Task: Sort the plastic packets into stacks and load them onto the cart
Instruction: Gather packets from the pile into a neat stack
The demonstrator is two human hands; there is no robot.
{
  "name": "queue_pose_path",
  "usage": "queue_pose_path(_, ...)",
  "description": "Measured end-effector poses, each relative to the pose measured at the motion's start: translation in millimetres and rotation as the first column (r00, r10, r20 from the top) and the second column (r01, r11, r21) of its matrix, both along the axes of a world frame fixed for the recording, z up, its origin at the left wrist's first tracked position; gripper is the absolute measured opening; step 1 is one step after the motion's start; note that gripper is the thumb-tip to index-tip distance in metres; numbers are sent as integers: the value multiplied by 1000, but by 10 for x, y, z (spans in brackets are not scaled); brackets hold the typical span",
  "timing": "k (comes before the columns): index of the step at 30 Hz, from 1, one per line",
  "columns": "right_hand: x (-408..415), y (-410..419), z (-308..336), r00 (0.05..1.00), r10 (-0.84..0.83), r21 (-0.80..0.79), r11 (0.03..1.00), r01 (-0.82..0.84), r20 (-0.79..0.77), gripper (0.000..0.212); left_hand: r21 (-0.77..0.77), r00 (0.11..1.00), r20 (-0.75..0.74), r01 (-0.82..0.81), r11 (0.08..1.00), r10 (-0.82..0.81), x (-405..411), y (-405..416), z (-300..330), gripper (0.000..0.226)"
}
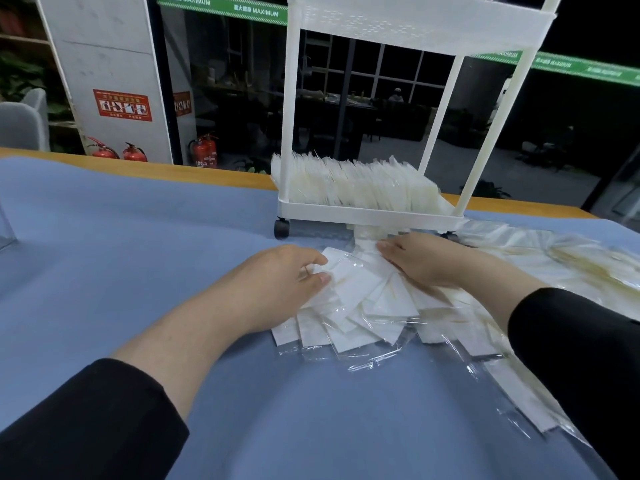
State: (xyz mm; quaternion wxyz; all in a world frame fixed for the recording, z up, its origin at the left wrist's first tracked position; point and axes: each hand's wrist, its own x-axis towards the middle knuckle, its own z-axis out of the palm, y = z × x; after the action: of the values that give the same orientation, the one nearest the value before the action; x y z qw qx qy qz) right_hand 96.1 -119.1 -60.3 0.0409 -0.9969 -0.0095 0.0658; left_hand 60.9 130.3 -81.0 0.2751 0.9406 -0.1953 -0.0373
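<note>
Packets (360, 299): clear plastic, white inserts, fanned, overlapping.

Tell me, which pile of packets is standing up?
The packets in the cart's bottom tray. They stand on edge in a row; the piles on the blue cloth lie flat.

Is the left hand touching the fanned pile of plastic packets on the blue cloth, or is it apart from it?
Touching. The head view shows the left hand on the fanned pile of packets, its thumb and fingers pinching a top packet's edge.
</note>
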Motion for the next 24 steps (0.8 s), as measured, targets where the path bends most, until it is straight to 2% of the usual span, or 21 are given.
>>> queue_pose_path(3, -79, 26, 16, 994, 90, -10, 996, -90, 64, 47, -23, 1000, 24, -12, 1000, 13, -5, -8, 2, 41)
queue_pose_path(6, -253, 103, 88, 994, 103, 187, 976, -109, 41, 47, -59, 997, 76, -23, 998, 28, -7, -9, 11, 41)
queue_pose_path(9, -437, 149, 93, 981, 193, 302, 937, -177, -24, 38, -83, 993, 114, 5, 997, 5, -12, -7, 19, 44)
queue_pose_path(11, -440, 102, 64, 983, 135, 374, 911, -173, 127, 36, -26, 996, 67, 51, 998, -50, -34, -19, 16, 45)
queue_pose_path(13, -369, -15, 38, 969, 87, 311, 937, -158, 229, 40, 59, 995, 0, 101, 993, -101, -48, -38, -6, 42)
queue_pose_path(16, -219, -189, 6, 993, 95, 99, 990, -102, 72, 51, 146, 992, -40, 126, 981, -121, -56, -58, -48, 40)
queue_pose_path(20, -43, -189, 17, 995, 43, -133, 990, -54, -88, 54, 152, 992, -34, 124, 981, -120, -46, -49, -50, 39)
queue_pose_path(24, 96, -122, 16, 992, 8, -194, 980, -33, -126, 51, 156, 991, -31, 134, 979, -131, -47, -47, -40, 39)
